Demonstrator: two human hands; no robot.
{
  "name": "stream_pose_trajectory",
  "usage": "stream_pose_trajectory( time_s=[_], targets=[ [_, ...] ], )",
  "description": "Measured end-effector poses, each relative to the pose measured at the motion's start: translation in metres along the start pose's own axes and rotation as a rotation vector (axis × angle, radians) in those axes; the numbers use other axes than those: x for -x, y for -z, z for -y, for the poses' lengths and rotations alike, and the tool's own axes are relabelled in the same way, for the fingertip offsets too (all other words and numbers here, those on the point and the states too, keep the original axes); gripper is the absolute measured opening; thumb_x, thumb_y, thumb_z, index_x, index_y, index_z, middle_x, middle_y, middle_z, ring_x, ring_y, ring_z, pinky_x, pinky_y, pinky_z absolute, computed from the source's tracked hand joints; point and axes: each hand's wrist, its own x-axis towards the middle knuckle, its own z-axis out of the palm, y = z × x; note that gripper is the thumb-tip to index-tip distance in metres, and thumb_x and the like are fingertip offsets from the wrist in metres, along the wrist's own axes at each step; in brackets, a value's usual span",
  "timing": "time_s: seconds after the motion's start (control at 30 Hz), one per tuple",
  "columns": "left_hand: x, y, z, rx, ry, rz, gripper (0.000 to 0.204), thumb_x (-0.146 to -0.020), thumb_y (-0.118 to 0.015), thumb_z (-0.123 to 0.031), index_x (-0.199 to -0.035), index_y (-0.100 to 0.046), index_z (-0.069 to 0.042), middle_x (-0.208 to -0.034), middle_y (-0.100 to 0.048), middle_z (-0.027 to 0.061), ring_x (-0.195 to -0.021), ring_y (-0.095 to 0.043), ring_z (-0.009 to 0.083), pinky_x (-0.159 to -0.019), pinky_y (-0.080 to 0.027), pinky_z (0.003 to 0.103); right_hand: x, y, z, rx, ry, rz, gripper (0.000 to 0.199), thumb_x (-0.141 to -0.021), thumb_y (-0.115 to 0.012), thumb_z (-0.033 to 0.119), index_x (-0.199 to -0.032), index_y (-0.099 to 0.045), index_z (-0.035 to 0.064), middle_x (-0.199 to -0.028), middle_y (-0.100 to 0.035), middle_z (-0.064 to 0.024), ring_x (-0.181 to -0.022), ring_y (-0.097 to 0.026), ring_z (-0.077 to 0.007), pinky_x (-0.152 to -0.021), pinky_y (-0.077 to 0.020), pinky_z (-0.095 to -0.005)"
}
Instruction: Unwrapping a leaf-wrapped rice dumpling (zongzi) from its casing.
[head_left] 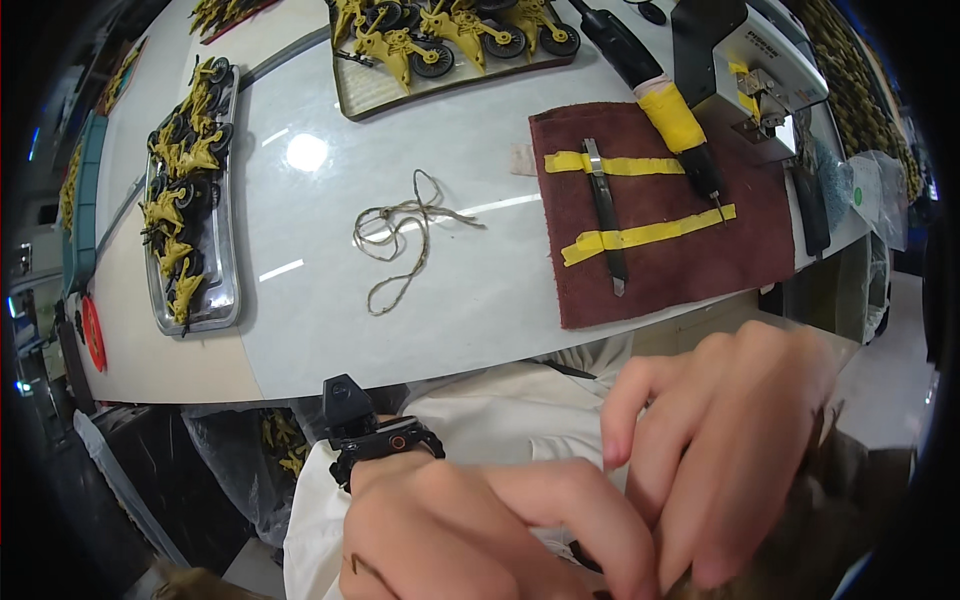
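My left hand [490, 520], with a black watch [385, 445] on its wrist, is low in the view with its fingers curled. Close against it on the right, my right hand [715, 440] points its bent fingers downward. The fingertips of both meet near the lower edge, over my lap. A small dark bit shows between them, too little to name. Both hands are closed, and what they pinch is mostly hidden. White cloth [480, 420] covers my lap behind them.
On the white table [320, 360] lie a loose twine [405, 235] and a maroon mat [680, 270] bearing a slim cutter [605, 215] and a yellow-taped pen-shaped tool [670, 115]. Trays [235, 290] [350, 112] hold yellow models with black wheels. A silver device [770, 70] stands far right.
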Motion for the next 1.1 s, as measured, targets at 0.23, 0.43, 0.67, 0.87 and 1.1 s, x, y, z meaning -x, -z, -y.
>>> stream_pose_trajectory(
  time_s=[0.23,0.43,0.67,0.87,1.1],
  targets=[
    [0.037,0.053,-0.011,-0.088,-0.041,-0.095,0.053,-0.074,-0.045,-0.045,-0.098,-0.04,0.003,-0.098,-0.045,0.0202,-0.085,-0.044,0.0314,-0.075,-0.035,0.043,0.034,0.012,-0.04,-1.042,-0.401,-0.91,0.058,-0.072,-0.051,0.03,-0.112,-0.036,-0.0091,-0.099,-0.051,-0.0224,-0.089,-0.053,-0.0234,-0.078,-0.0434,-0.0323],
    [0.026,0.075,-0.012,-0.081,-0.04,-0.118,0.094,-0.068,-0.04,-0.069,-0.127,-0.018,0.0,-0.124,-0.032,0.0153,-0.114,-0.034,0.0276,-0.093,-0.029,0.039,0.04,0.022,-0.045,-0.574,0.022,-0.737,0.059,-0.068,-0.052,0.026,-0.113,-0.035,-0.0093,-0.102,-0.049,-0.0226,-0.091,-0.053,-0.0251,-0.08,-0.0431,-0.0338],
    [0.011,0.013,-0.03,-0.155,-0.621,-0.187,0.044,-0.081,-0.038,-0.049,-0.09,-0.035,-0.006,-0.095,-0.044,0.0138,-0.076,-0.05,0.0223,-0.051,-0.04,0.031,0.037,0.02,-0.047,-0.436,0.098,-0.73,0.061,-0.065,-0.052,0.022,-0.114,-0.034,-0.0097,-0.106,-0.047,-0.0229,-0.093,-0.052,-0.027,-0.082,-0.0428,-0.0357],
    [0.021,-0.006,-0.06,0.283,-0.012,0.058,0.007,-0.083,-0.041,-0.01,-0.082,-0.036,-0.005,-0.066,-0.047,0.0105,-0.063,-0.056,0.0266,-0.06,-0.042,0.032,0.03,0.025,-0.062,-0.578,0.039,-0.667,0.065,-0.059,-0.052,0.014,-0.116,-0.031,-0.0095,-0.108,-0.046,-0.0228,-0.095,-0.052,-0.0285,-0.084,-0.0418,-0.037],
    [0.026,0.031,-0.051,-0.03,0.112,0.231,0.032,-0.089,-0.024,-0.039,-0.084,-0.031,-0.008,-0.052,-0.045,0.0078,-0.034,-0.042,0.0194,-0.038,-0.039,0.03,0.03,0.015,-0.049,-0.566,0.026,-0.7,0.065,-0.06,-0.052,0.012,-0.116,-0.03,-0.0096,-0.108,-0.046,-0.0233,-0.096,-0.051,-0.0291,-0.084,-0.0417,-0.0378]
  ],
)
